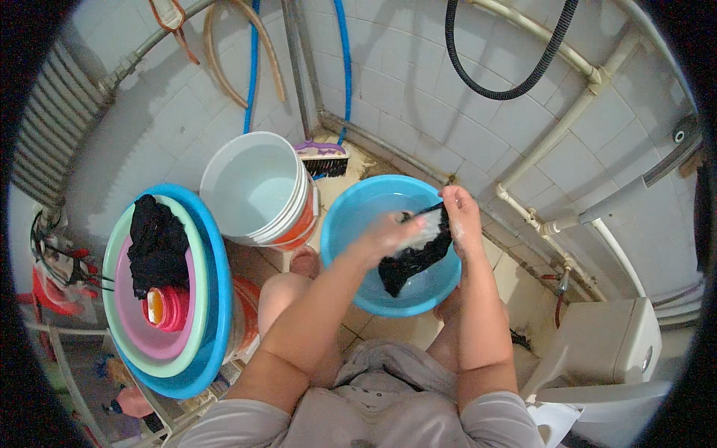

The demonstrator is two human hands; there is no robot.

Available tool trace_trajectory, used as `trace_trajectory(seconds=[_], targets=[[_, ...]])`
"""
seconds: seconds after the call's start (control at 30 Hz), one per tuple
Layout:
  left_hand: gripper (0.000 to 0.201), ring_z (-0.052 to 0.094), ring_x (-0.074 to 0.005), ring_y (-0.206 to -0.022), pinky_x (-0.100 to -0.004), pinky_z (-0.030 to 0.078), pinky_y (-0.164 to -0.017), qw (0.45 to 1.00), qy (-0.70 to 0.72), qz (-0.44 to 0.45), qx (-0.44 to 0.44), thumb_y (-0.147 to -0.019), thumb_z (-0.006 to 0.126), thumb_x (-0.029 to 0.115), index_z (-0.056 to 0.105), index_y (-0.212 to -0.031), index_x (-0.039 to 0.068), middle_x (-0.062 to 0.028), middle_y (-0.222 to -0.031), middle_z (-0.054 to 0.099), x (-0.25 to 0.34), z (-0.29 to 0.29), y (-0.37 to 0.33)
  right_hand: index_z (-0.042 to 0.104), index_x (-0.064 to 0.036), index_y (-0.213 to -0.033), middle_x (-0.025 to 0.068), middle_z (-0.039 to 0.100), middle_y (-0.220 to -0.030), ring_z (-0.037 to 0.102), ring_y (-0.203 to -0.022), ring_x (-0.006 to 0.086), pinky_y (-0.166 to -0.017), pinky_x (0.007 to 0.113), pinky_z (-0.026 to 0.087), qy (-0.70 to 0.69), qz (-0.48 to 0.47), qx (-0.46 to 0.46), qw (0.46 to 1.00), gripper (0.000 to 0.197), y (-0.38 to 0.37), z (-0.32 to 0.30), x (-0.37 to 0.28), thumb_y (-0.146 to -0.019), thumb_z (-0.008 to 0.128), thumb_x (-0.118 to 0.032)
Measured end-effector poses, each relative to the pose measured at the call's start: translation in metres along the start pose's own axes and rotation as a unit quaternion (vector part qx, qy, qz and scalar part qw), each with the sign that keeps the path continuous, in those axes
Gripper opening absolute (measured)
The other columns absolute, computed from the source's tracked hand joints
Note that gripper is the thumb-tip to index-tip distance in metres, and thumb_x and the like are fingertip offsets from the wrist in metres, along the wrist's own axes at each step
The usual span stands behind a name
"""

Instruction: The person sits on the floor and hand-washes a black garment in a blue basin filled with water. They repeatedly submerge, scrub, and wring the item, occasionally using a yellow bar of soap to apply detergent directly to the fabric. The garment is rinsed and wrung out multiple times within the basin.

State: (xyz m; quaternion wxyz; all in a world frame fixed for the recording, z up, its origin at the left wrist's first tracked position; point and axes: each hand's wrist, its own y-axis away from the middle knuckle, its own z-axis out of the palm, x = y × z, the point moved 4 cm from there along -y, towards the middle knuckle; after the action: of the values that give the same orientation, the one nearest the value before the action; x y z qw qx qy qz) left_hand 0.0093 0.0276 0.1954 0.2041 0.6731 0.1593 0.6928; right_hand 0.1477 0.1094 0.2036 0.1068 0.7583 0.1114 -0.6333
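Both my hands hold a wet black cloth [414, 257] over a blue basin [351, 216] with water in it. My left hand [388, 233] grips the cloth near its upper part, where there is white lather. My right hand [461, 216] pinches the cloth's top end above the basin's far rim. The rest of the cloth hangs down toward the water. My bare knees flank the basin on the tiled floor.
A white bucket [258, 187] stacked in orange ones stands left of the basin. Further left, nested basins [205, 246] hold dark clothes [157, 243] and a pink scoop [168, 308]. A scrub brush [323, 158] lies by the wall. A white toilet [609, 351] sits at right.
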Motion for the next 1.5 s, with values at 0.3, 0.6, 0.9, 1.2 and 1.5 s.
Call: trace_trajectory(seconds=[0.3,0.6,0.9,1.2,1.5], targets=[[0.031,0.058,-0.0151,-0.079,-0.0299,0.045,-0.07,0.931,0.337,0.132,0.054,-0.087,0.052,0.034,0.058,-0.096,0.005,-0.005,-0.089,0.062,0.022,-0.036,0.026,0.057,-0.0006,-0.102,0.0021,0.059,-0.092,0.051,-0.086,0.0144,-0.078,0.029,0.04,-0.139,0.058,-0.225,0.963,0.029,0.019,0.005,0.001,-0.083,0.06,-0.022],[0.042,0.052,-0.0191,-0.069,-0.0351,0.044,-0.061,0.912,0.403,0.036,0.073,-0.087,0.046,0.048,0.052,-0.089,0.007,-0.0053,-0.081,0.054,-0.037,-0.022,-0.027,0.058,-0.0009,-0.095,0.0143,0.06,-0.073,0.059,-0.067,0.0271,-0.065,0.039,0.046,0.188,-0.114,-0.111,0.969,0.03,0.067,0.081,-0.034,-0.085,0.052,-0.029],[0.035,0.055,-0.024,-0.093,-0.04,0.046,-0.079,0.886,0.458,0.015,0.076,-0.093,0.038,0.035,0.049,-0.111,0.007,-0.0112,-0.108,0.055,-0.059,0.021,-0.025,0.055,-0.0019,-0.066,0.0221,0.053,-0.061,0.053,-0.058,0.0404,-0.051,0.045,0.041,0.289,-0.252,0.1,0.918,0.035,0.045,0.081,0.005,-0.083,0.056,-0.033],[0.041,0.058,-0.0212,-0.093,-0.0382,0.048,-0.078,0.878,0.478,-0.017,0.033,-0.089,0.046,0.04,0.052,-0.11,0.006,-0.0078,-0.104,0.058,-0.014,0.006,0.001,0.058,-0.0048,-0.09,0.0216,0.06,-0.09,0.057,-0.079,0.0397,-0.068,0.043,0.044,0.191,-0.045,0.094,0.976,0.028,0.009,0.026,0.017,-0.087,0.05,-0.032],[0.048,0.053,-0.0194,-0.085,-0.0352,0.045,-0.077,0.878,0.469,-0.051,0.084,-0.083,0.055,0.047,0.053,-0.11,0.007,-0.0075,-0.098,0.056,-0.062,0.012,-0.024,0.058,-0.0078,-0.091,0.0197,0.06,-0.088,0.057,-0.081,0.0385,-0.073,0.047,0.044,0.317,-0.109,-0.063,0.94,0.023,0.075,0.074,-0.035,-0.087,0.047,-0.027]])
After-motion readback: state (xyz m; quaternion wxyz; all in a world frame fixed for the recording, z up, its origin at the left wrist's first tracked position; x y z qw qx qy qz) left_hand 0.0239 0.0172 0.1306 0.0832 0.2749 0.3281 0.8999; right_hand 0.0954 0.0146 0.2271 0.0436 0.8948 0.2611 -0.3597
